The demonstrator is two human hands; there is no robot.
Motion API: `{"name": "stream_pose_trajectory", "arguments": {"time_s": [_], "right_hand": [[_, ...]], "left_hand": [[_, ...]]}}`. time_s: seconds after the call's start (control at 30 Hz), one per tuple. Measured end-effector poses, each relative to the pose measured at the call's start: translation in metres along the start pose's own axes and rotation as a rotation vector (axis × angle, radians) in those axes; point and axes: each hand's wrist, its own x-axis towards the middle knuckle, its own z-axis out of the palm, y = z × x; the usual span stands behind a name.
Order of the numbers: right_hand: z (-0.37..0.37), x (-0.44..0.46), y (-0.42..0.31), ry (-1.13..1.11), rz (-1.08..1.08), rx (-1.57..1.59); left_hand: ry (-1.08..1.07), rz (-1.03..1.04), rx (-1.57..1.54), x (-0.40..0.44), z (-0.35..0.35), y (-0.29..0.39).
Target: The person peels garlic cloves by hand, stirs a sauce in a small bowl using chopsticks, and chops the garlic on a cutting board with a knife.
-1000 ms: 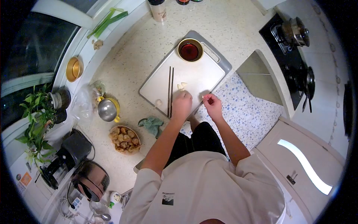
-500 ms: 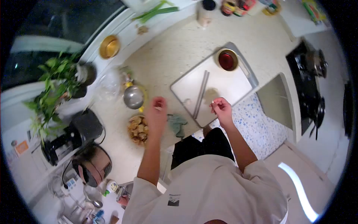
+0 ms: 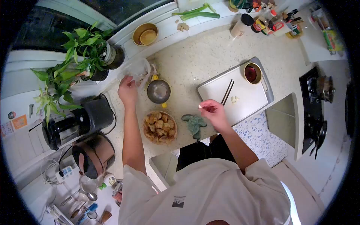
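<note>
My left hand (image 3: 128, 89) is at the edge of a clear plastic bag (image 3: 142, 70), fingers bunched together; what they hold, if anything, is hidden. My right hand (image 3: 213, 113) is closed in a pinch on a small white garlic clove (image 3: 200, 107), in front of the near left side of the cutting board (image 3: 213, 90). On that board lie a few pale garlic cloves (image 3: 234, 99), a pair of dark chopsticks (image 3: 227, 92) and a bowl of dark red liquid (image 3: 252, 73).
Between my arms are a metal bowl with yellow handles (image 3: 158, 91), a bowl of browned chunks (image 3: 160, 127) and a green cloth (image 3: 194, 125). A gold bowl (image 3: 145, 34) and green onion (image 3: 197, 15) sit on the ledge. Left are plants (image 3: 88, 48) and a rice cooker (image 3: 93, 155).
My left hand has moved left and away from my body to the plastic bag. My right hand has shifted off the board's middle, toward its left edge. The camera view has turned left.
</note>
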Motion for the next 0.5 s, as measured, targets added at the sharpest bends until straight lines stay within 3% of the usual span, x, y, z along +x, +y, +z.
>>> {"name": "stream_pose_trajectory", "arguments": {"time_s": [0.03, 0.13, 0.23, 0.37, 0.5], "right_hand": [[0.002, 0.000, -0.003, 0.003, -0.005, -0.003], [0.008, -0.001, -0.009, 0.057, -0.064, 0.037], [0.002, -0.006, -0.018, 0.125, -0.173, -0.017], [-0.014, -0.022, -0.047, 0.176, -0.359, -0.192], [-0.034, -0.048, -0.082, 0.259, -0.495, -0.463]], "left_hand": [[0.003, 0.042, -0.051, -0.001, 0.000, 0.002], [-0.045, -0.264, -0.081, -0.025, -0.020, 0.063], [-0.154, -0.293, -0.458, -0.070, -0.014, 0.116], [-0.692, -0.484, -0.677, -0.153, 0.013, 0.201], [-0.925, -0.528, -0.915, -0.188, 0.031, 0.250]]}}
